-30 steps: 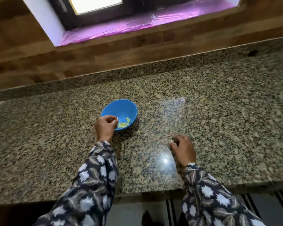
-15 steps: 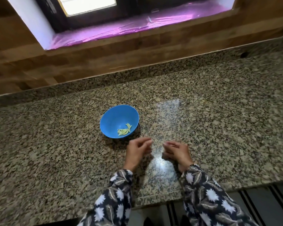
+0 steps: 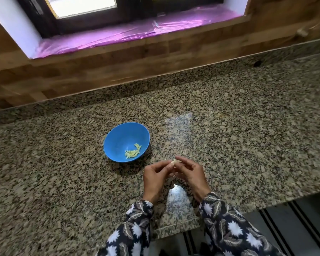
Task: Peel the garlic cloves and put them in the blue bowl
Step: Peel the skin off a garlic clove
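Observation:
A blue bowl (image 3: 126, 141) stands on the granite counter, with several pale yellow-green peeled garlic cloves (image 3: 133, 153) lying in its bottom. Just right of and nearer than the bowl, my two hands meet above the counter. A small whitish garlic clove (image 3: 173, 161) sits between their fingertips. My left hand (image 3: 155, 179) pinches it from the left and my right hand (image 3: 189, 173) pinches it from the right. Most of the clove is hidden by the fingers.
The speckled granite counter (image 3: 248, 141) stretches left and right, its front edge (image 3: 175, 230) close to me. A wooden wall panel and a window sill with pink foil (image 3: 137, 34) lie behind. Striped floor matting (image 3: 284, 228) shows below right.
My left hand left the bowl's rim and came right; my right hand rose off the counter with a clove. Both hands now meet on that clove.

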The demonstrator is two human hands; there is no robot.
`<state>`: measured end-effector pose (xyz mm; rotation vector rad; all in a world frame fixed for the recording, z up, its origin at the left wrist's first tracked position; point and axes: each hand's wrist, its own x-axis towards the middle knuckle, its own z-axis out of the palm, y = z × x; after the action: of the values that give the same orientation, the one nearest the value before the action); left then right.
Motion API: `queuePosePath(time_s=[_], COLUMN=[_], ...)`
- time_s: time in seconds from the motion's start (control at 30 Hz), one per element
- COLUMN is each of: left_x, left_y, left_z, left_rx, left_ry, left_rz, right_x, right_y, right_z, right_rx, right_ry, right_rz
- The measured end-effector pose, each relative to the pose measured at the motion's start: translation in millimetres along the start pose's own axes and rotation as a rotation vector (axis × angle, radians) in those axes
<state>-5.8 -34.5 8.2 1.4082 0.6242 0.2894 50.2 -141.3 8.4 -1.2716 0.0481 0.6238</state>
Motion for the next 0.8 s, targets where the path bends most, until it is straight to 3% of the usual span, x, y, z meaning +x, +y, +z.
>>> queuePosePath(time_s=[0.17,0.3,0.5,0.8], left_x=[-2.2,-9.0,-14.6,-21.1], left_y=[1.3,-3.1,-0.4,-3.0], left_z=[-1.4,-3.4,-1.9,4.5], left_rx=[0.156,0.423,0.777,1.053], left_ry=[0.06,0.085,0.062,-0.015], left_rz=[0.177,0.324,0.581,0.675], right_x=[-3.0,-3.5,-3.9,-3.8], right_y=[-3.7,-3.7,-2.2,6.1], right_z=[1.1,-0.1,-1.2,-0.7], right_rx=[-0.037,0.017,-0.12,-0.317], right_ry=[-0.037,0.02,0.029,0.097], right_rz=[0.028,0.051,0.022,-0.037])
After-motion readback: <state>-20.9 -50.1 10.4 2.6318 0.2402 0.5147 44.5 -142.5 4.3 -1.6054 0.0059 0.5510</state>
